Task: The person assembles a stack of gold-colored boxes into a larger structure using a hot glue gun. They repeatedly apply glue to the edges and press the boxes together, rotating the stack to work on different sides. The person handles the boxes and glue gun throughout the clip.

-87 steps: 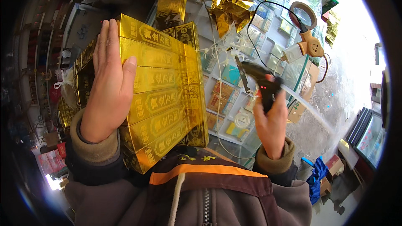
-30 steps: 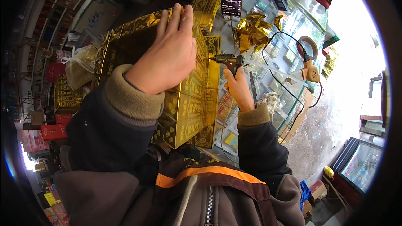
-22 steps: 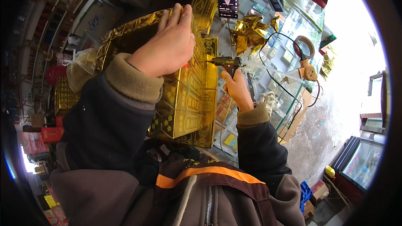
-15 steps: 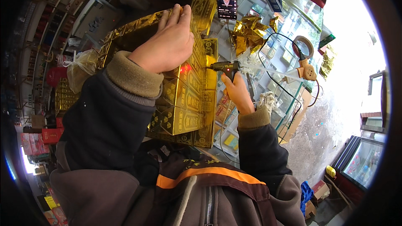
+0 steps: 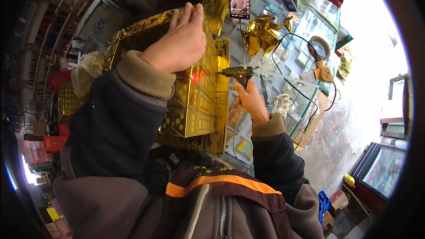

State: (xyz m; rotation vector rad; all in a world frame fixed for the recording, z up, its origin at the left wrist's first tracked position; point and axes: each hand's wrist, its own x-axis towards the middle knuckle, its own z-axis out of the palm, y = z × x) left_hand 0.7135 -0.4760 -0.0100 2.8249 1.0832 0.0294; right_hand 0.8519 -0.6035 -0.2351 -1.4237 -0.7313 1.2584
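My left hand [image 5: 179, 46] grips a large gold foil-covered box [image 5: 199, 102] from above. Its fingers are stretched along the box's upper edge, and what they press underneath is hidden. In my right hand [image 5: 251, 99] is a black hot glue gun [image 5: 239, 74], a small red light glowing on it. A clear glue stick [image 5: 283, 76] sticks out of its back. The gun's nozzle points left, at the gold flap beside the box wall. A flat gold printed sheet [image 5: 223, 51] extends out from beneath the box.
Beneath everything is a glass display counter [image 5: 321, 24]. On it are a phone [image 5: 239, 0] on a stand, crumpled gold foil [image 5: 261, 35], a tape roll [image 5: 321, 46] and a power socket [image 5: 325, 74]. A black cord [image 5: 276, 62] loops at the right. Stocked shelves [image 5: 37, 62] line the left.
The glue gun and my right hand have shifted very slightly, with the nozzle still at the gold flap. My left hand stays on the box. The picture on the phone has changed.
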